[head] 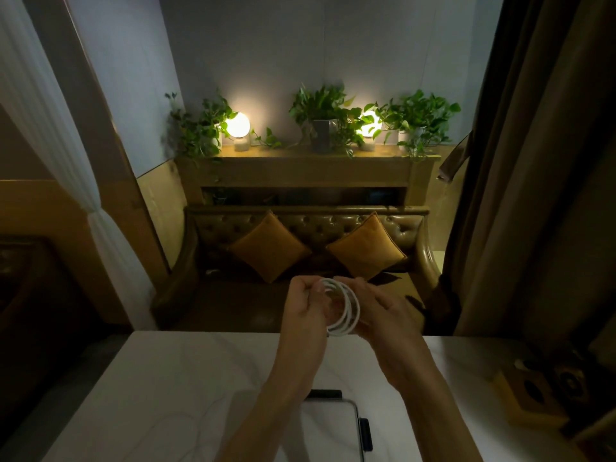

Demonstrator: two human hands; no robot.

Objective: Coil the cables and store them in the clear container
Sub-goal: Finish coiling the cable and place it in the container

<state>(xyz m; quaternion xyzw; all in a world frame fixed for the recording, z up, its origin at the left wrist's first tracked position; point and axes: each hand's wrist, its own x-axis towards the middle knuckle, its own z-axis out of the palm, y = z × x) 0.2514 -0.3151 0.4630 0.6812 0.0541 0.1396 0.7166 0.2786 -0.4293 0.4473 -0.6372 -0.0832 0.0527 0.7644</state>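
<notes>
Holding a white cable (354, 306) wound into a small coil of several loops, both hands are raised above the far edge of the white table (186, 378). The left hand (308, 306) has its fingers curled and pinches the coil at its upper left side. The right hand (383, 311) grasps the coil's right side, its fingers wrapped behind the loops. The coil is tilted, with its lower end towards the table and off the surface. The clear container (333, 400) sits on the table close to the person, between the two forearms and well apart from the coil, with the left forearm partly covering it. A black latch (325, 393) shows on its far edge and another (366, 433) on its right edge. Whether anything is inside, cannot tell. Faint thin lines run across the tabletop left of the forearms; cable or veining, cannot tell. Beyond the table is a tufted brown sofa (306, 225) with two orange cushions (270, 250). Behind the sofa, a wooden shelf (300, 168) carries leafy plants (320, 105) and two lit globe lamps (237, 125). A white curtain (50, 128) hangs at left and a dark curtain (533, 161) at right. A wooden box (526, 401) sits at the table's right edge, its contents too dark to make out.
</notes>
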